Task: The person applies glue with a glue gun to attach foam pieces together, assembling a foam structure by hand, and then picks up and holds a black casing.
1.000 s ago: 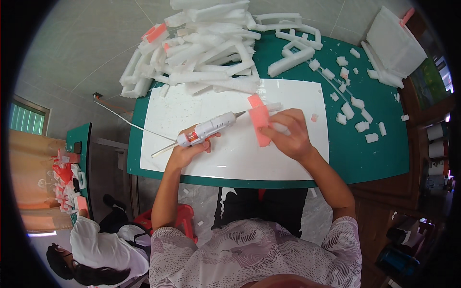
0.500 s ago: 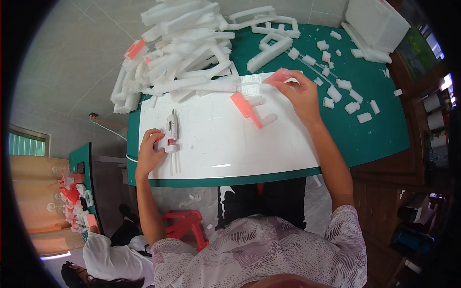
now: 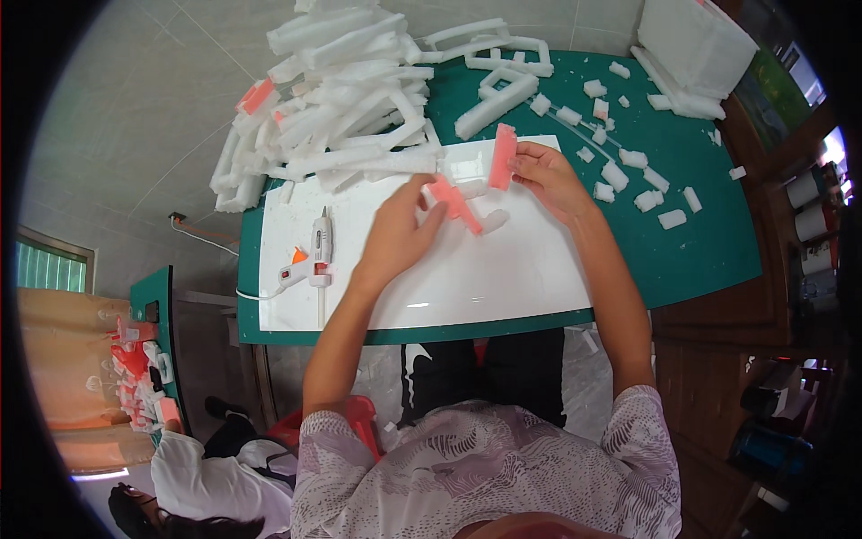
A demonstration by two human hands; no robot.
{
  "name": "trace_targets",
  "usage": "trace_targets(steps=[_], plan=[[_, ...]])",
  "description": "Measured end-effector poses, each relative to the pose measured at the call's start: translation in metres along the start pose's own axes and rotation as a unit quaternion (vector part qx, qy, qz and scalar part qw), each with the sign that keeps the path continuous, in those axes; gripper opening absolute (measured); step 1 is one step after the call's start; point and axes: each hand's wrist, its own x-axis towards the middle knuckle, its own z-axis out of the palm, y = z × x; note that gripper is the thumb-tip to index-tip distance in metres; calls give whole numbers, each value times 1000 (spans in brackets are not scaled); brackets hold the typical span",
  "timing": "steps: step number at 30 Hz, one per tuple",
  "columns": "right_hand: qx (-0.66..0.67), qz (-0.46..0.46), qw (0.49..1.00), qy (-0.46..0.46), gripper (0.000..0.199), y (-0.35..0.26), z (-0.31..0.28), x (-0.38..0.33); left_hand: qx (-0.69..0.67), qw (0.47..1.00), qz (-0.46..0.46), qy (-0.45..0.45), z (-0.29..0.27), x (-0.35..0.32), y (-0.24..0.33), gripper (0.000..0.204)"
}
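Note:
In my right hand (image 3: 551, 183) a pink foam strip (image 3: 505, 154) stands on end, pinched between thumb and fingers above the far part of the white board (image 3: 422, 292). My left hand (image 3: 401, 226) is at the left end of a second pink foam piece (image 3: 456, 203), which lies on the board. Its thumb and fingers are apart around that end; whether they touch it I cannot tell. Whitish translucent foam pieces (image 3: 495, 219) lie against this pink piece. A white hot glue gun (image 3: 321, 247) with an orange trigger rests on the board, left of my left forearm.
White foam frames (image 3: 350, 99) are heaped at the far left. Small white foam chunks (image 3: 614, 175) are scattered over the green table (image 3: 709, 242) on the right. White foam blocks (image 3: 696, 49) stand at the far right corner. Another person (image 3: 206, 476) sits at lower left.
My left hand has left the glue gun and moved right to the pink foam piece on the board. My right hand has turned its pink strip from slanted to upright.

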Motion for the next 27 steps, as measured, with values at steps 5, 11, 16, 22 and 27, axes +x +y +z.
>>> trace_targets(steps=[5, 11, 16, 22, 27], plan=[[50, 23, 998, -8, 32, 10, -22, 9, 53, 996, -44, -60, 33, 23, 10, 36], [52, 35, 996, -55, 33, 4, -14, 4, -56, 998, -33, -2, 40, 20, -11, 28], [59, 45, 993, -86, 35, 9, -2, 1, -120, 989, -56, 72, 40, 17, -20, 27], [20, 71, 987, -143, 34, 18, 2, 1, -174, 978, -63, 99, 39, 16, -19, 26], [-13, 60, 988, -144, 32, 13, 8, -2, -179, 977, -49, 104, 39, 15, -21, 26]])
